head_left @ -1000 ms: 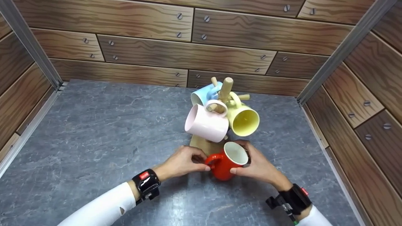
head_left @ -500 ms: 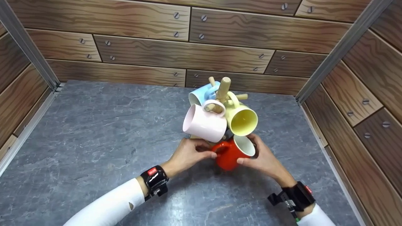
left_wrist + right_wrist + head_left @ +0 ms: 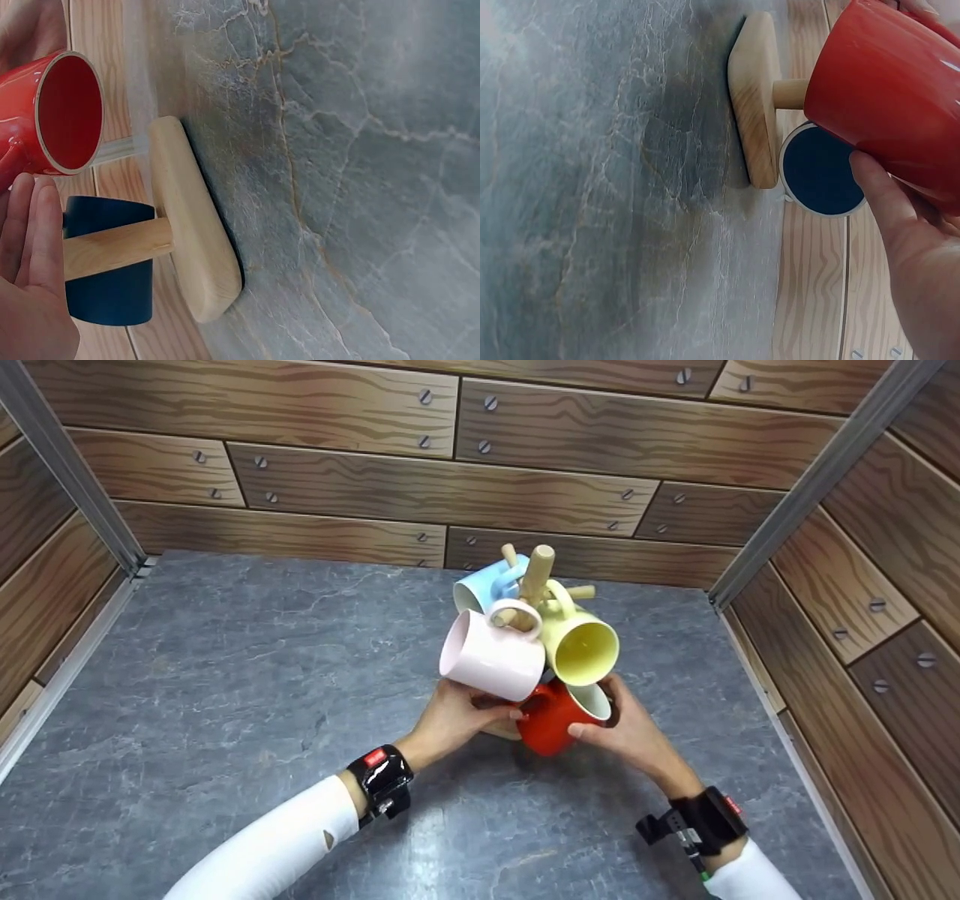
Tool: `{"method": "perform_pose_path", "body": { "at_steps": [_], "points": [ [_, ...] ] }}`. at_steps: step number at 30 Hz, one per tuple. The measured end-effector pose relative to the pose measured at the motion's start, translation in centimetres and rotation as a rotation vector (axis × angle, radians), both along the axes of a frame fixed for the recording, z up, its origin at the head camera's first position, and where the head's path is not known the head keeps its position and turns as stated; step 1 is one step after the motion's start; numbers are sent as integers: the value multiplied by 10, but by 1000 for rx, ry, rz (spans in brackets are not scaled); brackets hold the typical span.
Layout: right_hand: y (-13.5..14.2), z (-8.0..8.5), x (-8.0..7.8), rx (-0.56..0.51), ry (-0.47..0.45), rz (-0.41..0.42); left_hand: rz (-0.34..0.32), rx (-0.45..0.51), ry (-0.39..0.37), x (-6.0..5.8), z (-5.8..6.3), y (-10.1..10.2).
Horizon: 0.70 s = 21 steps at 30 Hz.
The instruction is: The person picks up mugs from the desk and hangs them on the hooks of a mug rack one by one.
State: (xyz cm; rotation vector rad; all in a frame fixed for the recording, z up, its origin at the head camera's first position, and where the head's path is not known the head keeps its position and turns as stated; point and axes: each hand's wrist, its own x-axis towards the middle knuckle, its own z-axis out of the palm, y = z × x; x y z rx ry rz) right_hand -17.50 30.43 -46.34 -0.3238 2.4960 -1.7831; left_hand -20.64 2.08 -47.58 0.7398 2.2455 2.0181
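Observation:
A red mug (image 3: 549, 729) with a pale interior is held, tilted, low at the front of a wooden mug tree (image 3: 538, 571). At its handle, my left hand (image 3: 456, 721) pinches with thumb and fingers. My right hand (image 3: 639, 729) grips the mug's body from the right, thumb on the near side. Directly above, a pink mug (image 3: 496, 661) hangs by its handle on a peg and partly covers the red handle. A yellow mug (image 3: 564, 636) hangs to the right, and a light blue mug (image 3: 484, 585) behind. Both wrist views show the red mug raised above the table.
In the left wrist view, the tree's base (image 3: 193, 225) stands on the grey marbled tabletop (image 3: 262, 675). A dark blue mug (image 3: 112, 304) is beside the post, low down. Wood-patterned panels (image 3: 360, 484) enclose the back and sides.
Both hands have carried the red mug upward and away from me, toward the tree, and it now sits partly under the pink and yellow mugs. The hanging mugs keep their places.

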Motion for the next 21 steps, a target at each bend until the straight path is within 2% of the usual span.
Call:
{"method": "perform_pose_path", "body": {
  "at_steps": [6,15,19,21],
  "points": [
    [0,-2,-3,26,9,-5,14,21,14,-2,-2,0],
    [-6,-11,-7,-84,-33,28,25,117,-30,-6,-7,0],
    [-10,-15,-10,-125,-38,50,41,112,-79,-6,-7,-1],
    [-11,-16,-10,-122,-36,41,56,88,-78,-7,-5,-2]
  ]
}}
